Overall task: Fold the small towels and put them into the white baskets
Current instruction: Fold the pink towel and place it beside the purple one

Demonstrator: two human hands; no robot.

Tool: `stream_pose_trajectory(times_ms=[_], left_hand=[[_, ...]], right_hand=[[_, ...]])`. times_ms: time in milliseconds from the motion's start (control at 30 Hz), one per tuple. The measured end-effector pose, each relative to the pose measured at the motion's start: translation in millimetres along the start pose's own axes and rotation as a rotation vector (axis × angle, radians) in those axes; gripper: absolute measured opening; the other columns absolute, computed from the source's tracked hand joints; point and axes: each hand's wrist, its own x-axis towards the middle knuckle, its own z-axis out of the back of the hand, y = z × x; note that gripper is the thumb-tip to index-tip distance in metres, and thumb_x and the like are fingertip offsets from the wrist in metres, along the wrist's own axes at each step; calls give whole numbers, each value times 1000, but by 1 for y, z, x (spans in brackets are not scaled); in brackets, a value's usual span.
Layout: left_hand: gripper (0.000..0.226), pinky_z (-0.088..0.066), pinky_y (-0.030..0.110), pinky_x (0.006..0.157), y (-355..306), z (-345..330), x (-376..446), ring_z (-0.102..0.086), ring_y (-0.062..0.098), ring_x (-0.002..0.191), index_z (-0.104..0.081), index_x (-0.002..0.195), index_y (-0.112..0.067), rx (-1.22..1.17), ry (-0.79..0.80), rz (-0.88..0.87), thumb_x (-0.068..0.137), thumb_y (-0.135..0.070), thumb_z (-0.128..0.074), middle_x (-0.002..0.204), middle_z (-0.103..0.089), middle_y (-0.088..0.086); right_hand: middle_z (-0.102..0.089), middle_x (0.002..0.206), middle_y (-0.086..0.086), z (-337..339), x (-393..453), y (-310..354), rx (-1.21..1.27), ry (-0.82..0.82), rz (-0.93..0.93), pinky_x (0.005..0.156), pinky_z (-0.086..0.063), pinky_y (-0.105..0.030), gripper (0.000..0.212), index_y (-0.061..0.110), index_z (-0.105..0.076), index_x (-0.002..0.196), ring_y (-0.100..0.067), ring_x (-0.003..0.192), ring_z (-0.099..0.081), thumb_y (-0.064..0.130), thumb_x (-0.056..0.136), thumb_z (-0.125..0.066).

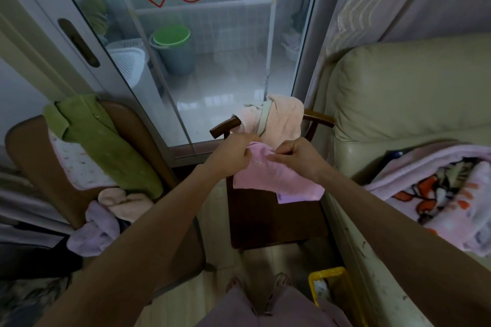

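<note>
Head view: pink small towel hangs over the dark wooden chair, top edge pinched by left hand and right hand, fingers curled into the cloth. Looks light, limp and non-slip, so best held at corners or edge to fold square. More towels sit piled left; no white basket within reach.

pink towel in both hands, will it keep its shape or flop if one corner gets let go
The pink towel probably flops: below where the left hand and right hand pinch its top edge, it hangs limp in soft folds over the wooden chair. It looks light, since fingertip pinches alone seem to carry it. The fuzzy surface suggests it is unlikely to slip.
</note>
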Motion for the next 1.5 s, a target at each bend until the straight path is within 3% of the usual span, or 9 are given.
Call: stream_pose_trajectory(times_ms=[100, 233, 467, 600, 800, 1033, 1233, 1433, 1500], left_hand=[[16, -53, 42, 78, -4, 2, 2, -62, 25, 81, -65, 97, -8, 3, 52, -8, 97, -13, -50, 90, -65, 11], [17, -56, 41, 77, -6, 5, 1, -64, 24, 82, -65, 99, -4, 34, 66, -13, 98, -10, -49, 91, -65, 14], [16, -51, 41, 82, -2, -1, 2, -62, 27, 90, -63, 102, 0, 199, 65, 58, 94, 2, -50, 99, -65, 18], [20, -52, 41, 83, 8, 3, 0, -62, 26, 88, -60, 102, -6, 171, 35, 123, 92, 7, -48, 100, -64, 15], [24, -52, 30, 80, 21, 2, -6, -60, 18, 85, -60, 103, -12, 163, 29, 242, 91, 5, -48, 97, -61, 7], [17, -49, 28, 74, 33, 2, -18, -60, 18, 80, -66, 90, -5, 89, 38, 229, 94, -18, -56, 86, -63, 6], [21, -32, 17, 60, 44, -6, -24, -49, 6, 69, -71, 88, -11, 116, 26, 213, 94, -27, -58, 75, -55, -5], [17, -38, 7, 49, 49, -10, -25, -55, -2, 54, -73, 88, -9, -87, -4, 310, 92, -21, -62, 65, -59, -6], [21, -39, 5, 55, 44, -7, -24, -58, 2, 58, -72, 86, -7, -96, -126, 279, 94, -20, -58, 69, -63, 3]], right_hand=[[-68, 79, -5, 2, -1, 1, -18, -14, 8, 61, -44, -12, 17, 3, -76, 93, -4, 64, -56, 18, 87, -70], [-70, 86, -9, 6, -4, -6, -73, 20, 7, 73, -50, -28, 15, 5, -76, 94, -17, 75, -62, 16, 87, -69], [-70, 85, -15, 10, -6, -31, -345, 205, 9, 75, -51, -34, 21, -2, -73, 87, -24, 77, -64, 18, 89, -67], [-70, 93, -6, 13, -11, -43, -378, 151, -14, 65, -38, -4, 15, 3, -76, 92, 11, 65, -55, 15, 86, -70], [-69, 103, -8, 19, -10, -50, -478, 44, -13, 80, -48, -29, 23, 3, -74, 101, -18, 86, -62, 22, 89, -67], [-67, 79, -1, 23, -11, -42, -279, -154, 26, 70, -50, -25, 10, 9, -72, 77, -11, 71, -62, 18, 81, -75], [-58, 62, -1, 20, -5, -33, -206, -197, 48, 54, -38, -12, 25, 14, -55, 66, -7, 54, -49, 18, 82, -74], [-62, 80, -6, 22, -9, -37, -265, -3, 25, 68, -50, -32, 13, 8, -57, 82, -18, 72, -58, 7, 82, -70], [-62, 85, -1, 22, -7, -36, -281, -127, 77, 64, -48, -26, 18, 11, -55, 95, -14, 74, -59, 7, 83, -68]])
